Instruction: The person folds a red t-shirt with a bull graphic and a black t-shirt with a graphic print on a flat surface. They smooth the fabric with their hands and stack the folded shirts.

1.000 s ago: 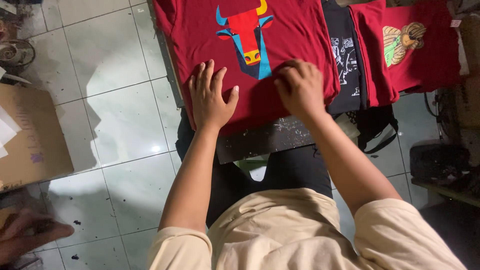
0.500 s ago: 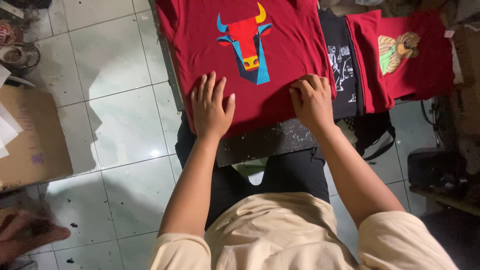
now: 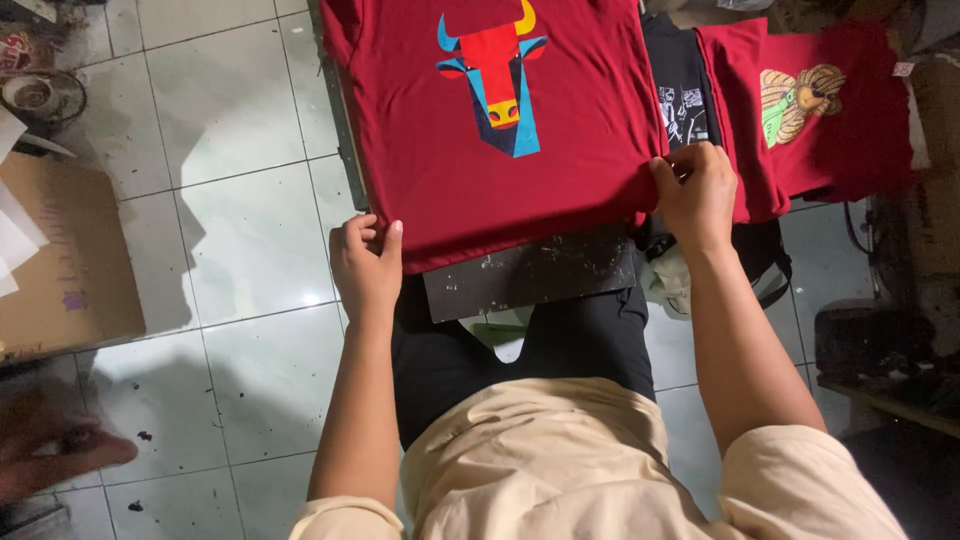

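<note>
Head view, looking straight down. A red T-shirt (image 3: 490, 120) with a bull's-head print lies flat on a dark platen (image 3: 530, 275), collar end away from the person, hem end toward them. Its long axis runs away from the body; the hem edge runs left to right, directly ahead of both hands.

Left hand (image 3: 366, 262): at the near left corner of the hem, on the shirt's left side edge. Fingers curled and closed narrowly on the fabric edge, thumb on top. Forearm runs nearly straight out from the body, wrist in line.

Right hand (image 3: 695, 190): at the right side edge of the same shirt, a little farther from the body than the left hand, so the two grips are not level. Fingers bent in, pinching the red fabric at the edge; it cannot be told how much cloth sits inside the grip. Forearm angles inward from the right shoulder, elbow out.

Relation of note: the shirt lies between the two hands, spanning the whole gap; each hand holds its own side, neither nearer the middle. The near strip of the platen shows bare below the hem, scuffed with pale marks.

Surroundings: just right of the right hand, a black printed shirt (image 3: 680, 95), then another red shirt (image 3: 810, 110) with a green and tan figure print. White tiled floor (image 3: 230, 220) to the left, with a flattened cardboard sheet (image 3: 60, 260) at the far left. A blurred shape sits at the lower left edge of the view; what it is cannot be told.
</note>
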